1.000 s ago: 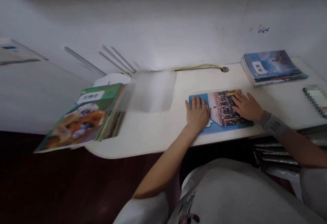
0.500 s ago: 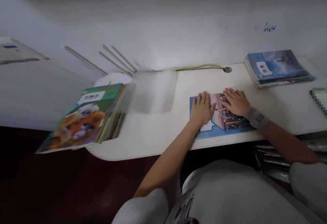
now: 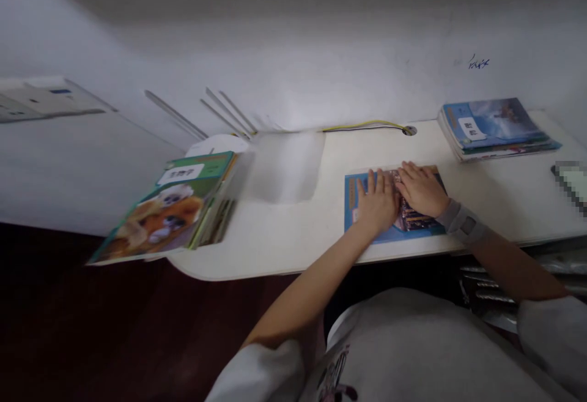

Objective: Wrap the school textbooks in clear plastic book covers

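Observation:
A blue-edged textbook (image 3: 352,206) with a picture of city lights on its cover lies flat near the front edge of the white desk (image 3: 284,237). My left hand (image 3: 378,199) rests palm down on the middle of the cover, its fingers stretched out. Beside it, my right hand (image 3: 422,191) lies flat on the right part of the book, fingers extended and a grey band on the wrist. The two hands are close together and hide much of the cover. Neither one grips anything.
To the left, a stack of books (image 3: 183,206) with a monkey picture juts past the desk edge. Another book stack (image 3: 499,126) stands at the back right. A transparent sheet (image 3: 288,169), yellow cable (image 3: 362,125) and a pixelated device (image 3: 573,182) are also here.
My left hand has slid right across the cover, closer to my right hand, uncovering the book's left part. My right hand stays flat on the book. The camera view has shifted slightly.

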The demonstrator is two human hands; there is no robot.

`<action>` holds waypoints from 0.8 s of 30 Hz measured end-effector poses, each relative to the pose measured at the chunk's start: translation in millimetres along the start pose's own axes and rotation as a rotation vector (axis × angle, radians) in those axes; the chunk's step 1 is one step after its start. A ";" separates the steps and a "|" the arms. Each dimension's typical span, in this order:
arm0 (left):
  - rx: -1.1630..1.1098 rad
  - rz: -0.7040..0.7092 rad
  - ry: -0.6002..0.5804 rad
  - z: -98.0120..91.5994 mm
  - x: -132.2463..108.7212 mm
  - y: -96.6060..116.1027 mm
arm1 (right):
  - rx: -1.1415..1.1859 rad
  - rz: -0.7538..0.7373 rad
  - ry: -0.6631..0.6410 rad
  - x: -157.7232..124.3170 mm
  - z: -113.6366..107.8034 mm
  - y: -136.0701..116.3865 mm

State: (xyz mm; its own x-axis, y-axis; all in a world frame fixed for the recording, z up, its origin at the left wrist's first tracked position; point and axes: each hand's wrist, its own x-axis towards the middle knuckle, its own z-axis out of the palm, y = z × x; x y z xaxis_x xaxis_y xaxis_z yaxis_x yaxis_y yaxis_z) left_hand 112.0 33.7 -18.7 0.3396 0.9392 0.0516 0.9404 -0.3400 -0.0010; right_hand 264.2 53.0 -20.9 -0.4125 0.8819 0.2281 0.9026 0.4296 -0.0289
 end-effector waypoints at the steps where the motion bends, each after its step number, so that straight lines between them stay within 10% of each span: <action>1: -0.021 0.024 -0.030 2.4 1.4 7.4 | 0.042 -0.009 -0.030 4.0 2.7 -8.2; 16: -0.276 -0.335 0.027 28.2 -6.9 -79.1 | -0.029 -0.064 0.036 -8.2 26.3 42.1; 24: -0.951 -0.441 0.265 24.8 -1.9 -95.0 | 0.021 -0.074 0.057 -9.0 27.9 40.9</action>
State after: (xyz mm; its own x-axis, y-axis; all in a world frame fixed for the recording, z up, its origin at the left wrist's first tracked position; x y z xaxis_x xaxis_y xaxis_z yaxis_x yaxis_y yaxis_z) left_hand 22.5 65.4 -43.4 -0.1477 0.9864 0.0722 0.5417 0.0196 0.8403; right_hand 301.5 68.0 -51.3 -0.4693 0.8357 0.2853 0.8670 0.4974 -0.0306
